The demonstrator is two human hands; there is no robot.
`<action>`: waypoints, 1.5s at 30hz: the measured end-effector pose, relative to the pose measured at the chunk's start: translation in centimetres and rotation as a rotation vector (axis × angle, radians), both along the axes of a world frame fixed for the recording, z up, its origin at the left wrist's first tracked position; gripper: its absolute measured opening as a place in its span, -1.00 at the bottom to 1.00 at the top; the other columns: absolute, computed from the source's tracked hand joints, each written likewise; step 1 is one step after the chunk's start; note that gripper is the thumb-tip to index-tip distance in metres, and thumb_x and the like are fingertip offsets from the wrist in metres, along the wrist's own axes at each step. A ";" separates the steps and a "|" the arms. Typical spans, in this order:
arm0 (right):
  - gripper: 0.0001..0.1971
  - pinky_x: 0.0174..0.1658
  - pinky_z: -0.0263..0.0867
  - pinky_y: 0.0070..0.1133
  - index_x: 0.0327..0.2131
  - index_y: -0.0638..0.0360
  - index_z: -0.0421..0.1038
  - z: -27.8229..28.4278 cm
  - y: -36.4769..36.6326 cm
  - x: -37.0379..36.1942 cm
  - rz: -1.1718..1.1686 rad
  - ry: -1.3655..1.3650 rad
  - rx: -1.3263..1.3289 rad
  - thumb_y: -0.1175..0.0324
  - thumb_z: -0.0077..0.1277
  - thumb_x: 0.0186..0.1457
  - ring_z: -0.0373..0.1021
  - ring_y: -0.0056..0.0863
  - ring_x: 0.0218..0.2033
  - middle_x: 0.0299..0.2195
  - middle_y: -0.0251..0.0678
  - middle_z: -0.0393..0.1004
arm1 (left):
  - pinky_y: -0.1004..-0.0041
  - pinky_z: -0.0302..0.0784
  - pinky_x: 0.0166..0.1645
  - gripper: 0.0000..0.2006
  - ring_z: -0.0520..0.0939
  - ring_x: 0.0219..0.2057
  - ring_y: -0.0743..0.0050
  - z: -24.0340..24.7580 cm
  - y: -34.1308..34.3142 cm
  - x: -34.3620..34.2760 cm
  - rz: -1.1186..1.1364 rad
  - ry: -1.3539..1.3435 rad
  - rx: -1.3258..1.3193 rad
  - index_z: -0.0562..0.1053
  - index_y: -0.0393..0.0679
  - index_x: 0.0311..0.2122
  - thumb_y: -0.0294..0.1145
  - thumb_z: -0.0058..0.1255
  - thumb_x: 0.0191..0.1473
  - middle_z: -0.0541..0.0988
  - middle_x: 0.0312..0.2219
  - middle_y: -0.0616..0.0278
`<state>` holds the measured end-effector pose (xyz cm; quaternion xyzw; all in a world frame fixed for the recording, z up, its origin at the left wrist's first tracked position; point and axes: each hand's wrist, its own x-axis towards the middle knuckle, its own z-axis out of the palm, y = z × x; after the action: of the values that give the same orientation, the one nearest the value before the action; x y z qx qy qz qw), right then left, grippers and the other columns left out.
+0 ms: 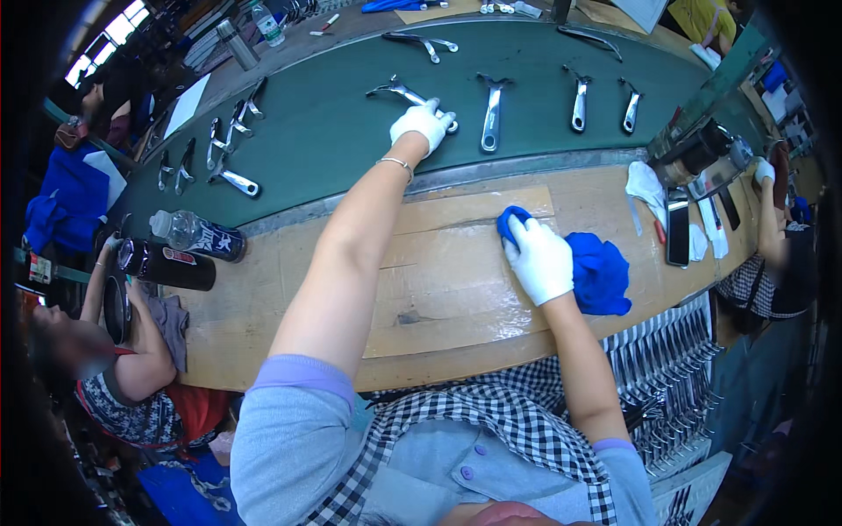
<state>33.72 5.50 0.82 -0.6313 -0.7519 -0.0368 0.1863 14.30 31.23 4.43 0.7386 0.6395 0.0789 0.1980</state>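
Note:
In a white glove, my left hand (420, 128) reaches onto the green belt (324, 131), fingers closed over the handle of a chrome adjustable wrench (396, 90). The wrench's dark jaw points left, and its handle end shows beyond my fingers. More adjustable wrenches lie to the right, the closest being one (491, 114) with its jaw toward the far side. My right hand (539, 260), also gloved in white, grips a blue cloth (598, 273) over the cardboard-covered worktop (438, 280). Part of the cloth bunches up by my thumb; the rest spreads out to the right.
Several chrome tools (231, 123) lie on the belt's left. A water bottle (184, 230) and a dark flask (167, 265) lie at the worktop's left. Toward the right are a phone (677, 230) and white gloves (645, 186). Other people sit at both sides. A rack of tools (667, 368) stands below.

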 end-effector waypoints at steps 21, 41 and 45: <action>-0.71 -0.21 0.43 -0.40 -0.20 0.25 0.50 3.3 1.6 -0.9 -0.228 0.818 -0.160 0.20 0.16 0.18 0.56 -0.14 -0.32 -0.34 0.01 0.62 | 0.19 0.57 -0.05 -0.50 0.65 -0.18 0.01 -3.0 -33.1 -8.6 0.205 -0.618 0.002 0.45 -0.14 0.18 -0.18 0.11 0.17 0.62 -0.18 -0.01; -0.64 -0.11 0.42 -0.19 -0.26 0.08 0.53 2.3 9.8 -11.4 0.009 0.098 -0.265 0.00 -0.09 0.23 0.53 -0.03 -0.19 -0.25 -0.09 0.61 | 0.11 0.61 -0.28 -0.44 0.69 -0.40 0.01 -3.0 -31.7 -5.2 -0.009 -0.100 0.021 0.47 -0.04 0.10 -0.05 0.19 -0.01 0.66 -0.43 0.07; -0.62 -0.13 0.43 -0.21 -0.23 0.08 0.49 1.6 10.5 -9.0 0.043 0.058 -0.146 -0.05 -0.03 0.23 0.52 -0.05 -0.16 -0.18 -0.15 0.60 | 0.10 0.61 -0.23 -0.42 0.70 -0.38 -0.02 -2.5 -31.9 -5.2 -0.008 -0.119 0.018 0.48 -0.06 0.12 -0.01 0.18 0.01 0.67 -0.40 0.05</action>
<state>24.68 16.00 2.39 -0.6276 -0.7603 0.0404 0.1622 9.15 -0.64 1.90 0.7369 0.6229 0.1277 0.2295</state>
